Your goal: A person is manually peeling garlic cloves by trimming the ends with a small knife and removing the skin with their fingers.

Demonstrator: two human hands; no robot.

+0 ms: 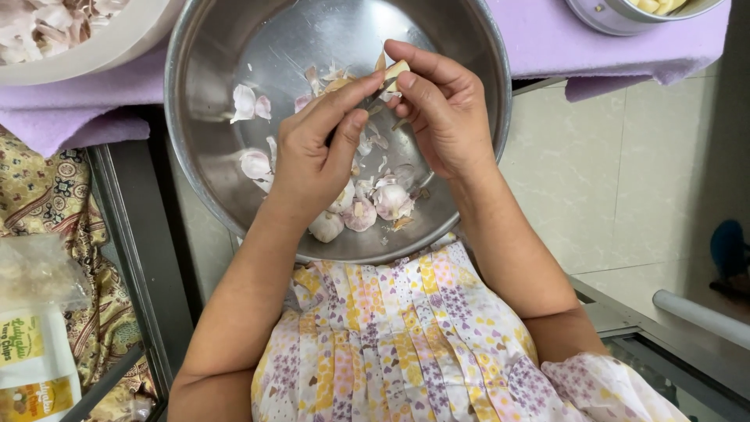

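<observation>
A large steel bowl (pixel 203 62) rests on my lap and against a purple-covered table. Inside it lie several unpeeled garlic cloves (pixel 363 212) and loose papery skins (pixel 244 101). My left hand (pixel 312 156) and my right hand (pixel 441 117) meet above the bowl's middle. Both pinch one pale garlic clove (pixel 396 69) between their fingertips. A thin dark tool, perhaps a small knife, seems to lie under the fingers, mostly hidden.
A white bowl of garlic skins (pixel 70 31) sits at the top left on the purple cloth (pixel 547 39). A steel container with peeled cloves (pixel 641 12) is at the top right. Plastic packets (pixel 31 344) lie at the left. Tiled floor is at the right.
</observation>
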